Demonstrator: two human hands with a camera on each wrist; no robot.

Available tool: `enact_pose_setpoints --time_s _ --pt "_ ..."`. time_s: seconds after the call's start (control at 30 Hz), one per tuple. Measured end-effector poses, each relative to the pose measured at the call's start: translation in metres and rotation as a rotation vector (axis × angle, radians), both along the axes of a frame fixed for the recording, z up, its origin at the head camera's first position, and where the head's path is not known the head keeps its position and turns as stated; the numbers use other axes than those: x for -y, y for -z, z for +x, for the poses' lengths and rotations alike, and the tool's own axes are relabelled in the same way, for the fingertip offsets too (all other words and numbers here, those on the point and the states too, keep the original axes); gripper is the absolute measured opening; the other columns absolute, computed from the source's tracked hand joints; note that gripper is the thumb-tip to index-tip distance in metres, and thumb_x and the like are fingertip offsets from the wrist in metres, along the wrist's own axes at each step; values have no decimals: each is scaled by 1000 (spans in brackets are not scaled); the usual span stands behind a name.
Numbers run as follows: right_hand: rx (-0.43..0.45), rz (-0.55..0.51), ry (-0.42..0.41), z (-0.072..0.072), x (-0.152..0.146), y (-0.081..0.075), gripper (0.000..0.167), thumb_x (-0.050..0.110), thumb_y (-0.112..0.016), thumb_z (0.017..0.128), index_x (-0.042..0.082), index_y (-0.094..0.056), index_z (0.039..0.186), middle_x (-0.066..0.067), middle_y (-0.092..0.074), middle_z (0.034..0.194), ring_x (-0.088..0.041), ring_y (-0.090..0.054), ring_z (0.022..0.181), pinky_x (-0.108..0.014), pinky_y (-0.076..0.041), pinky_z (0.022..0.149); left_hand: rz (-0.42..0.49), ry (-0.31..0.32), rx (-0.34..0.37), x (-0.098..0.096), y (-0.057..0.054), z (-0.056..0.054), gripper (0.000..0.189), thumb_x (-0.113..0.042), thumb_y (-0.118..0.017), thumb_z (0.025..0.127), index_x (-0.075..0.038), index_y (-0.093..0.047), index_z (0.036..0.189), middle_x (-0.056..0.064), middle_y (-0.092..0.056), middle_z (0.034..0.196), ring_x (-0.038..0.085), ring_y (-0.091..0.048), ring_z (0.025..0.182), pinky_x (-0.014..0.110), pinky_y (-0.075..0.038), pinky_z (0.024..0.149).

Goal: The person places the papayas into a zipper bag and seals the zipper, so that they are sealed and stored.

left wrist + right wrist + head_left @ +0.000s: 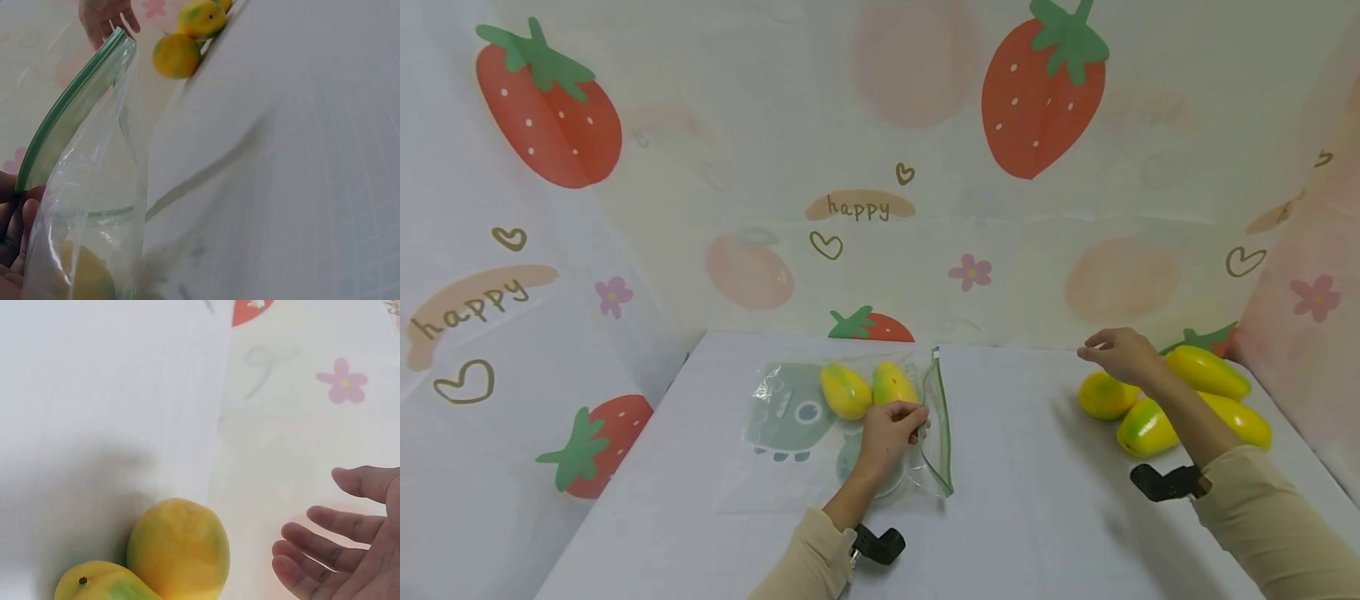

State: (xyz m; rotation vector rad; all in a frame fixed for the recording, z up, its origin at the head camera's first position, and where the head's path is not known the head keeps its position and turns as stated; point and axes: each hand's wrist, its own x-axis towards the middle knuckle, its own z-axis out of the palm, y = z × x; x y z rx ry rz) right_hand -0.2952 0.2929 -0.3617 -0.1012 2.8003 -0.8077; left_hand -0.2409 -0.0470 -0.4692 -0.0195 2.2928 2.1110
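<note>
A clear zip bag (936,458) with a green seal and a printed cartoon lies on the table, its mouth facing right. Two yellow-green mangoes (846,392) are inside it. My left hand (889,433) pinches the bag's edge by the green seal (69,103), holding the mouth partly apart. Over at the right, my right hand (1123,357) hovers above a group of several yellow-green fruits, its fingers spread and slightly bent with nothing in them. Nearest to it is a rounded mango (181,550); a longer fruit (1208,372) lies behind the wrist.
More long fruits (1243,421) lie under the right forearm, near the table's right edge. A white cloth covers the table (1015,500). Strawberry-printed fabric (1037,250) hangs behind and at both sides. Each wrist wears a black camera (880,546).
</note>
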Motion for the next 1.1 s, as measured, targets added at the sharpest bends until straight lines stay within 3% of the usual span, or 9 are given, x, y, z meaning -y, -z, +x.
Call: enact_pose_setpoints --time_s 0.27,0.47,0.6,0.83,0.93,1.1 --pt "11 40 19 -1 -9 -2 58 37 -48 101 -11 -46 133 -38 -45 133 -49 -47 115 -59 -45 96 -22 11 -3 0 -33 20 22 -8 -64 93 12 -69 100 25 -70 88 8 -51 61 17 -48 61" --pt "25 73 34 -1 -15 -1 60 38 -49 100 -14 -47 131 -40 -43 133 -51 -46 114 -61 -44 96 -17 3 -11 0 -37 23 21 -8 -64 92 12 -69 99 22 -70 85 7 -51 60 17 -48 60" --pt "55 107 52 -2 -20 1 64 40 -49 100 -16 -45 131 -41 -42 134 -52 -46 113 -62 -43 97 -22 3 0 -1 -29 17 21 -7 -64 92 12 -69 100 23 -70 86 8 -52 61 18 -49 60" --pt "90 193 57 -3 -24 6 65 39 -51 99 -21 -48 123 -38 -55 119 -45 -56 100 -55 -49 88 -11 -15 14 -1 2 0 22 -13 -67 92 7 -72 99 16 -72 83 7 -52 60 18 -49 59" --pt "118 228 85 -1 -22 8 65 40 -52 98 -21 -49 121 -29 -59 100 -35 -55 87 -45 -50 78 -10 -22 7 -1 4 0 22 -15 -69 91 5 -72 98 12 -72 80 8 -53 60 18 -49 59" --pt "122 277 102 1 -18 13 61 44 -52 98 -16 -52 111 -11 -49 77 -26 -51 74 -34 -42 67 -3 -22 -7 -1 3 0 21 -14 -69 90 6 -72 96 10 -71 78 7 -53 59 18 -49 58"
